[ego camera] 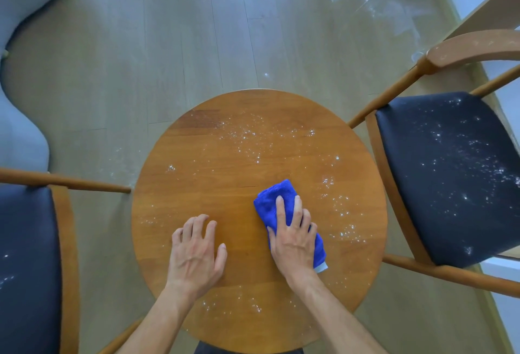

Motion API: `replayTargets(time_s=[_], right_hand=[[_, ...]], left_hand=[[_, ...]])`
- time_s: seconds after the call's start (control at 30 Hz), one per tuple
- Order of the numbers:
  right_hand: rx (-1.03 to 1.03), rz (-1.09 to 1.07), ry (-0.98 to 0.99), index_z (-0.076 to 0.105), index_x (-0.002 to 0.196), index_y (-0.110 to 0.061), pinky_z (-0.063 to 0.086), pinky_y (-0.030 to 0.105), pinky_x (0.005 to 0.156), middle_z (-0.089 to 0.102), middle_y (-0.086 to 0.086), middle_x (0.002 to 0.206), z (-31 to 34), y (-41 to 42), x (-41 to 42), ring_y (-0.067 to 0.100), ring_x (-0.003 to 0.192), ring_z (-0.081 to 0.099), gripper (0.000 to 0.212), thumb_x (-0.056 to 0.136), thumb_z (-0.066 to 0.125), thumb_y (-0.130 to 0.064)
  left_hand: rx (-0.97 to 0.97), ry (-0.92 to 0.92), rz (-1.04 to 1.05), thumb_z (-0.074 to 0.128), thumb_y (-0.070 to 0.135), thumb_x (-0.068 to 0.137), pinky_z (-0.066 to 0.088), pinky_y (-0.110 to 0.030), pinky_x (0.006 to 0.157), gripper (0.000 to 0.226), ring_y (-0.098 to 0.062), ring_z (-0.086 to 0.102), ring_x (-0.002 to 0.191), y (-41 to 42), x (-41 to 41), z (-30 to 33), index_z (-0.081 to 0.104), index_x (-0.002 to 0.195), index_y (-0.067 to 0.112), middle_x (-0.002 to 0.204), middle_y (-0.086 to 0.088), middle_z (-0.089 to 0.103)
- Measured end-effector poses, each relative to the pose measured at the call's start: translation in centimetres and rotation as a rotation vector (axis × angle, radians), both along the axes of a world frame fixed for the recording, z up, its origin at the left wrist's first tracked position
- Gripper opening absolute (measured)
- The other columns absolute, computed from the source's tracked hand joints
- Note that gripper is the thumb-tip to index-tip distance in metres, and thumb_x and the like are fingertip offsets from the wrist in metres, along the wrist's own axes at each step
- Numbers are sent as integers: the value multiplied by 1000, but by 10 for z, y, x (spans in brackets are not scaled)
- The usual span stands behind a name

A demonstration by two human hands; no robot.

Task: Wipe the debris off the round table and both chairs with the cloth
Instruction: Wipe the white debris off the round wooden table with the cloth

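A round wooden table [213,156] fills the middle, with white debris [247,134] scattered over its far and right parts and some near the front edge. A folded blue cloth [277,194] lies on the table right of centre; my right hand [294,241] presses flat on top of it. My left hand [197,252] rests on the bare tabletop, fingers spread, holding nothing. The right chair [450,173] has a dark seat speckled with white debris. The left chair [25,255] shows a few specks on its dark seat.
A grey upholstered seat [22,43] stands at the far left. The pale wood floor [197,29] carries white smears and crumbs at the back right and beside the table's left edge. A light wooden board [489,13] leans at the top right.
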State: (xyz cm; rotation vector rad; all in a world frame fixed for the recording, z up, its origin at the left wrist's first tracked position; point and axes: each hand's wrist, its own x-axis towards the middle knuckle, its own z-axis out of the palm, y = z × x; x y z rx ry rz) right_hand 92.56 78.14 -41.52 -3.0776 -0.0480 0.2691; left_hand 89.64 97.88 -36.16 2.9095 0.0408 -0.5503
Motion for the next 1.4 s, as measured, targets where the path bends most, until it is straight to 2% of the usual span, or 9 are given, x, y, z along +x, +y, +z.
replayTargets(time_s=[0.17, 0.37, 0.57, 0.73, 0.9, 1.03, 1.13, 1.3, 1.4], right_hand=[[75, 218, -63, 46, 140, -17, 44, 49, 86, 42, 24, 145, -10, 27, -27, 38, 120, 49, 68, 81, 62, -46], [89, 575, -214, 44, 139, -21, 40, 51, 97, 33, 17, 149, -28, -89, -46, 34, 131, 42, 62, 84, 58, -45], [-80, -163, -288, 38, 145, -8, 41, 54, 99, 35, 25, 148, -32, -160, 30, 41, 129, 43, 56, 97, 40, -38], [-20, -660, -325, 39, 143, -7, 43, 54, 90, 33, 29, 148, -26, -79, 56, 46, 127, 42, 57, 95, 42, -37], [139, -9, -302, 44, 144, -15, 40, 51, 103, 35, 23, 150, -26, -2, -5, 39, 136, 39, 58, 93, 50, -41], [166, 503, -283, 49, 140, -23, 42, 48, 102, 40, 15, 149, -31, -96, -27, 33, 137, 41, 56, 87, 59, -39], [29, 233, -293, 42, 142, -17, 43, 50, 99, 37, 19, 149, -32, -173, -3, 37, 134, 41, 57, 90, 53, -37], [135, -972, -285, 40, 142, -8, 38, 54, 92, 36, 25, 146, -21, -161, 36, 46, 120, 45, 50, 98, 47, -31], [3, -927, -266, 42, 140, -8, 37, 54, 88, 36, 25, 147, -21, -123, 28, 45, 123, 42, 52, 93, 56, -28]], left_hand=[[-13, 9, 30, 38, 35, 80, 47, -49, 83, 50, -36, 57, 109, -5, 5, -6, 65, 105, 2, 119, -18, 60], [-17, 29, -131, 34, 32, 80, 35, -53, 103, 61, -37, 40, 132, -25, 21, -29, 57, 130, 5, 142, -20, 46], [37, 138, -197, 23, 60, 91, 33, -71, 97, 70, -40, 28, 141, -45, 35, -50, 36, 146, 18, 154, -19, 31], [66, 149, -230, 6, 70, 90, 32, -72, 97, 84, -40, 24, 143, -40, 32, -58, 37, 148, 17, 156, -18, 25], [48, 148, -207, 19, 74, 85, 36, -70, 95, 88, -40, 29, 140, -39, 36, -51, 42, 144, 13, 154, -19, 30], [51, 155, -180, 28, 75, 79, 36, -72, 92, 90, -41, 28, 140, -35, 35, -50, 45, 143, 14, 155, -19, 28], [62, 165, -186, 8, 80, 83, 36, -72, 92, 96, -41, 26, 141, -34, 36, -53, 41, 145, 14, 155, -20, 26], [58, 169, -186, 7, 79, 84, 36, -74, 91, 97, -42, 24, 141, -34, 35, -55, 42, 144, 12, 155, -21, 26], [52, 161, -193, 8, 79, 84, 35, -74, 91, 96, -43, 24, 141, -35, 35, -55, 42, 145, 11, 156, -22, 24]])
